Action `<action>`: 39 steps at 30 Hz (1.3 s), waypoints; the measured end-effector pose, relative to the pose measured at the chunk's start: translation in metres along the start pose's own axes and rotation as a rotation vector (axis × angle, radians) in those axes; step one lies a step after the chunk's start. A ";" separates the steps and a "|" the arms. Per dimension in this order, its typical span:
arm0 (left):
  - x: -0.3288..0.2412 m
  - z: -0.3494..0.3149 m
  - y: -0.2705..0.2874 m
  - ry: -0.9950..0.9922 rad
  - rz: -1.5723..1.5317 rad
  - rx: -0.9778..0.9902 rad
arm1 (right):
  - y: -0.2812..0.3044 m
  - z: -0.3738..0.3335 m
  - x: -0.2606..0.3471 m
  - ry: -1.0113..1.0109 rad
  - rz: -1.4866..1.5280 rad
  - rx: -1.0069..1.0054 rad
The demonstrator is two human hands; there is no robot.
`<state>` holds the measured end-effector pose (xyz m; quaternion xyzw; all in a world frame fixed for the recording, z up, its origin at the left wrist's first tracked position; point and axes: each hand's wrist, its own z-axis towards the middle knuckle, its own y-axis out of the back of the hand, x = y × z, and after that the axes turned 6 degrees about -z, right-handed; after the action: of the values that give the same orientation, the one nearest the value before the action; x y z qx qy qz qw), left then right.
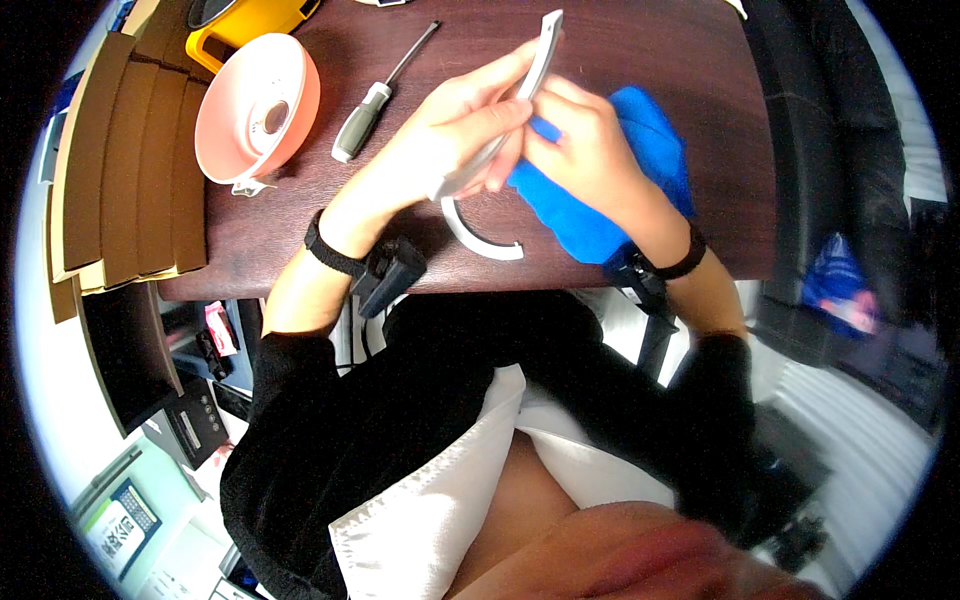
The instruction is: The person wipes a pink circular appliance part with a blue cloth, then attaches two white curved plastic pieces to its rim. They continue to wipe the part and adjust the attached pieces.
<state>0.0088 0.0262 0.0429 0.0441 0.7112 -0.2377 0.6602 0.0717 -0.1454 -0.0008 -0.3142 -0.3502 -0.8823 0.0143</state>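
Note:
My left hand is closed round a long, slightly bent white-grey strip, its thumb lying along the near face. The strip slants from the far end down toward my left wrist. Right against it, my right hand pinches a bright blue cloth; a bit of blue shows between the fingers. Most of the cloth hangs below and right of that hand, down to the dark wooden table. Beneath my hands, near the front edge, lies a second curved white piece, arc-shaped.
Left of my hands lies a screwdriver with a grey-green handle. Beyond it stands a pink bowl-shaped part with a round hole, beside a yellow container. Cardboard boxes line the left edge. A black padded seat borders the right.

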 end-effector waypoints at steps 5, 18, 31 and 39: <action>-0.001 -0.001 0.016 -0.049 -0.123 -0.036 | 0.015 0.014 0.002 -0.075 0.037 -0.200; 0.005 -0.001 0.008 0.110 0.073 -0.009 | 0.019 0.014 0.003 -0.044 0.004 -0.276; 0.011 0.002 0.010 0.040 -0.068 -0.031 | 0.018 0.011 0.005 -0.092 0.024 -0.178; 0.010 0.000 0.015 0.013 -0.143 -0.059 | 0.011 0.007 0.009 -0.073 0.038 -0.125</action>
<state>0.0128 0.0366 0.0288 -0.0248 0.7235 -0.2626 0.6380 0.0712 -0.1477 0.0150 -0.3528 -0.2889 -0.8900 -0.0013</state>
